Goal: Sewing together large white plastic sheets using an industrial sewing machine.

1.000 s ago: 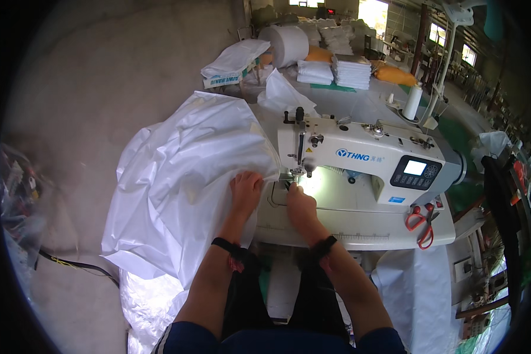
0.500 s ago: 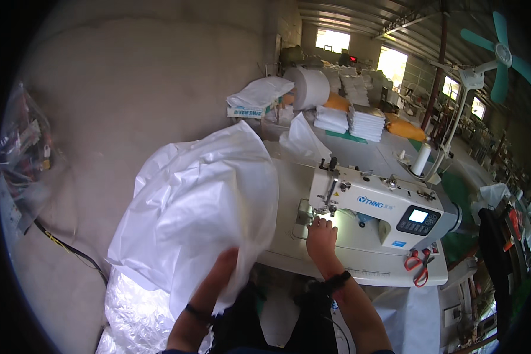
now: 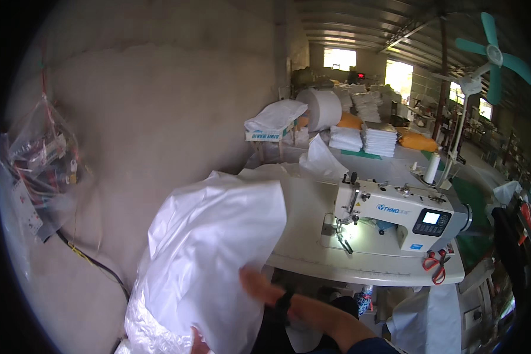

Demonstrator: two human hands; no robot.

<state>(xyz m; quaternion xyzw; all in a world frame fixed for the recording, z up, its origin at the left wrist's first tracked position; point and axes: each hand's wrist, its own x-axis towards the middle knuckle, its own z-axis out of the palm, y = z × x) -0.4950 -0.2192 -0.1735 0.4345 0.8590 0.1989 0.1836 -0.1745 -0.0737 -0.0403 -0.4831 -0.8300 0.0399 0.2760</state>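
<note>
A large sheet of shiny white plastic-like fabric (image 3: 218, 218) hangs in folds on the left, its far end over the left end of the sewing table (image 3: 301, 236). My left hand (image 3: 199, 342) shows only in part at the bottom edge, closed on the sheet's lower edge. Reaching across from the right, my right hand (image 3: 259, 286) is at the sheet's right side; its fingers are smeared by motion, so I cannot tell their grip. A white sewing machine (image 3: 395, 212) stands to the right with its lamp lit over the needle area, no hand at it.
Red-handled scissors (image 3: 435, 266) lie at the table's right front. Crinkled clear plastic (image 3: 153, 324) is beneath the sheet. Behind the machine are a thread cone (image 3: 432, 169), stacked white bundles (image 3: 380, 139) and a big white roll (image 3: 320, 109). A cable (image 3: 94, 259) runs along the left wall.
My right hand has left the needle area and swung left to the sheet. My left hand has dropped toward the bottom edge. The view has shifted, with the machine now farther right.
</note>
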